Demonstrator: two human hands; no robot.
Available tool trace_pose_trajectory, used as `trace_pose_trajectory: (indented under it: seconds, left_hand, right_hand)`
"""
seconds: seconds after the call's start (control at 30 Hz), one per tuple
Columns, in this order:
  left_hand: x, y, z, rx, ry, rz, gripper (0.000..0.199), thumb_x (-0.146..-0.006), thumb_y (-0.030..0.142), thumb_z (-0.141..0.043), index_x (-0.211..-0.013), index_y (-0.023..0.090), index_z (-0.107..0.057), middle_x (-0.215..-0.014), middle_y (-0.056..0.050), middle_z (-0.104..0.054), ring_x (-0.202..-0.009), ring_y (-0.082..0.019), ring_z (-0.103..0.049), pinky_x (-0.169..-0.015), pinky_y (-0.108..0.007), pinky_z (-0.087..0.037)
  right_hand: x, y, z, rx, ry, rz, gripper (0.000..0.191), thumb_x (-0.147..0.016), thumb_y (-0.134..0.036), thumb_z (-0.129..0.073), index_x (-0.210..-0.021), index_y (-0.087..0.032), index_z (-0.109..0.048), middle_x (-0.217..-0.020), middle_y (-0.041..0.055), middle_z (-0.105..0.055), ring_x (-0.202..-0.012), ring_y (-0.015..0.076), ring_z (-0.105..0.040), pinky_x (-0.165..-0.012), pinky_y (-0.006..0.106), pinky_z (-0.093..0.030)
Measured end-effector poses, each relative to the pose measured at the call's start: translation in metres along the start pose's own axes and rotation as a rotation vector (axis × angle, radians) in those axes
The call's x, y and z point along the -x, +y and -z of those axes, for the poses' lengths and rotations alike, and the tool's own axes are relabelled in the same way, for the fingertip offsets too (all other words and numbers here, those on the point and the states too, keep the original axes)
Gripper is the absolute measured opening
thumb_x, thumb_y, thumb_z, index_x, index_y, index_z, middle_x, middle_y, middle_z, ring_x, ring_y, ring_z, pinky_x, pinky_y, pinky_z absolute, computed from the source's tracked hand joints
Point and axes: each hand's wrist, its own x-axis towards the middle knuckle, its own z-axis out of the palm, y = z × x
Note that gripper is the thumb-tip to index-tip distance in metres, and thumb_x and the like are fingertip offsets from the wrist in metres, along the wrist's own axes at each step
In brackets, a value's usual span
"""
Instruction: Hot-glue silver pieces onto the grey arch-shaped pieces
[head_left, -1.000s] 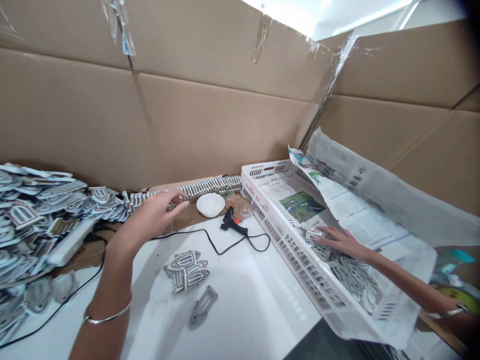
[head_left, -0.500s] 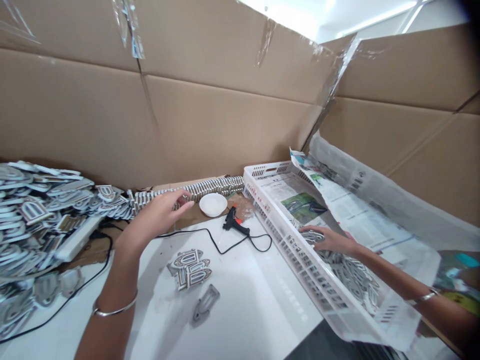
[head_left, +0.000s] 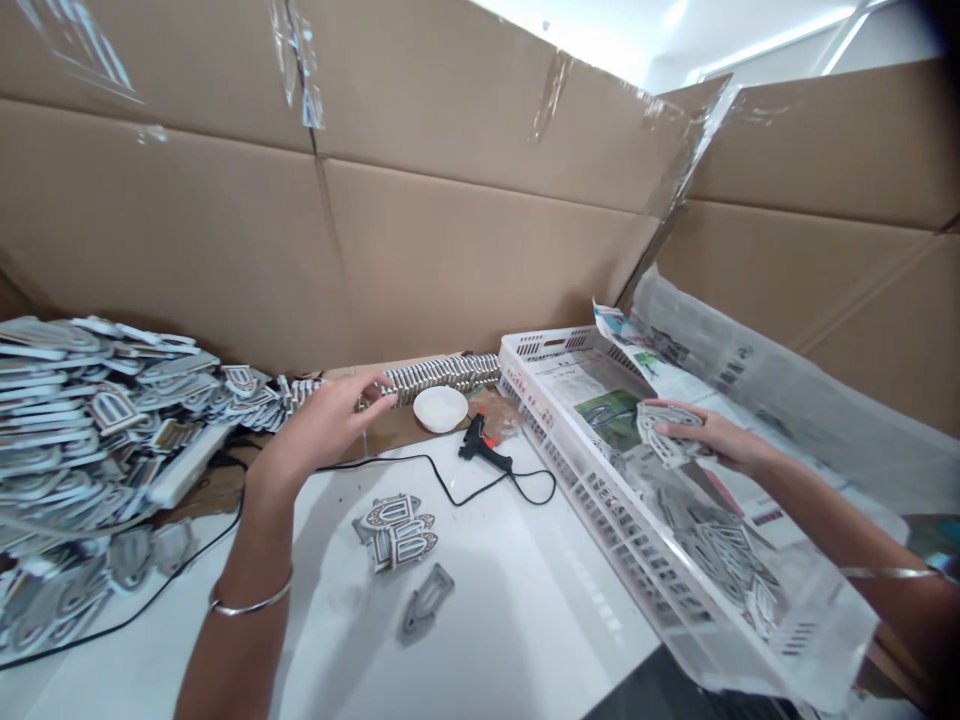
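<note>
Cardboard [head_left: 480,260] walls the white table [head_left: 525,600] below left hand [head_left: 322,425].

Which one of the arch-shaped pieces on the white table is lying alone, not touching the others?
The plain grey piece, set apart at the front. The others overlap in a small patterned cluster behind it.

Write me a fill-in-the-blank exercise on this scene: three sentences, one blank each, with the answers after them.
The right hand holds a cut-out piece above a white crate lined with ____.
The glue gun, beside a white dish, has an ____ trigger.
The left hand reaches to a long ____ of upright cut-out pieces.

Missing words: newspaper; orange; row.
</note>
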Motion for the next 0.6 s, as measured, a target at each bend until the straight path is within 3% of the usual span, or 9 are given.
trace_pose_trajectory:
  seconds: [0.1, 0.17, 0.27, 0.33, 0.43, 0.5, 0.6]
  left_hand:
    - [0.002, 0.002, 0.003, 0.027, 0.018, 0.001, 0.037, -0.093, 0.05, -0.046, -0.109, 0.022, -0.064, -0.104, -0.006, -0.072, -0.09, -0.023, -0.066, -0.08, -0.032, -0.048]
    - [0.003, 0.005, 0.004, 0.031, 0.018, -0.006, 0.036, -0.093, 0.05, -0.045, -0.108, 0.022, -0.064, -0.102, -0.005, -0.073, -0.089, -0.023, -0.066, -0.08, -0.031, -0.048]
    - [0.004, 0.008, 0.005, 0.013, 0.018, -0.01, 0.036, -0.094, 0.049, -0.044, -0.108, 0.022, -0.064, -0.102, -0.006, -0.072, -0.088, -0.023, -0.066, -0.078, -0.032, -0.048]
    - [0.005, 0.01, 0.005, 0.013, 0.014, -0.006, 0.037, -0.094, 0.05, -0.045, -0.109, 0.022, -0.064, -0.104, -0.006, -0.072, -0.089, -0.024, -0.066, -0.08, -0.033, -0.048]
    - [0.006, 0.011, 0.006, 0.03, -0.003, 0.0, 0.038, -0.094, 0.05, -0.045, -0.11, 0.022, -0.063, -0.105, -0.007, -0.072, -0.093, -0.025, -0.066, -0.083, -0.034, -0.049]
    - [0.006, 0.011, 0.007, 0.042, -0.011, 0.002, 0.038, -0.094, 0.05, -0.045, -0.11, 0.021, -0.063, -0.105, -0.007, -0.072, -0.095, -0.025, -0.066, -0.083, -0.035, -0.049]
    - [0.006, 0.008, 0.008, 0.051, 0.002, 0.002, 0.039, -0.094, 0.052, -0.045, -0.11, 0.022, -0.063, -0.104, -0.007, -0.072, -0.095, -0.025, -0.065, -0.084, -0.034, -0.049]
  right_hand:
    - [-0.009, -0.045, -0.017, -0.164, -0.128, 0.006, 0.068, -0.076, -0.046, -0.071, -0.139, -0.025, -0.054, -0.131, 0.0148, -0.063, -0.104, 0.0308, -0.068, -0.08, 0.036, -0.058]
    - [-0.015, -0.08, -0.053, -0.109, -0.199, 0.119, 0.067, -0.073, -0.044, -0.074, -0.135, -0.027, -0.057, -0.133, 0.0096, -0.062, -0.111, 0.0294, -0.064, -0.091, 0.039, -0.055]
    - [-0.019, -0.125, -0.138, 0.042, -0.435, 0.421, 0.06, -0.069, -0.046, -0.077, -0.126, -0.031, -0.064, -0.134, -0.0002, -0.062, -0.121, 0.0265, -0.058, -0.105, 0.042, -0.047]
    - [-0.018, -0.143, -0.201, 0.058, -0.619, 0.513, 0.059, -0.069, -0.05, -0.074, -0.125, -0.033, -0.063, -0.124, -0.0069, -0.068, -0.11, 0.0237, -0.064, -0.099, 0.042, -0.051]
    - [-0.011, -0.155, -0.278, 0.157, -0.764, 0.574, 0.057, -0.069, -0.055, -0.07, -0.124, -0.042, -0.061, -0.114, -0.0185, -0.069, -0.086, 0.017, -0.07, -0.085, 0.038, -0.058]
    - [-0.004, -0.157, -0.308, 0.222, -0.798, 0.645, 0.061, -0.072, -0.055, -0.067, -0.131, -0.041, -0.058, -0.108, -0.0153, -0.072, -0.079, 0.0164, -0.071, -0.081, 0.035, -0.059]
    - [0.006, -0.162, -0.316, 0.307, -0.701, 0.759, 0.071, -0.074, -0.049, -0.068, -0.141, -0.035, -0.049, -0.118, -0.0073, -0.07, -0.097, 0.02, -0.069, -0.089, 0.034, -0.055]
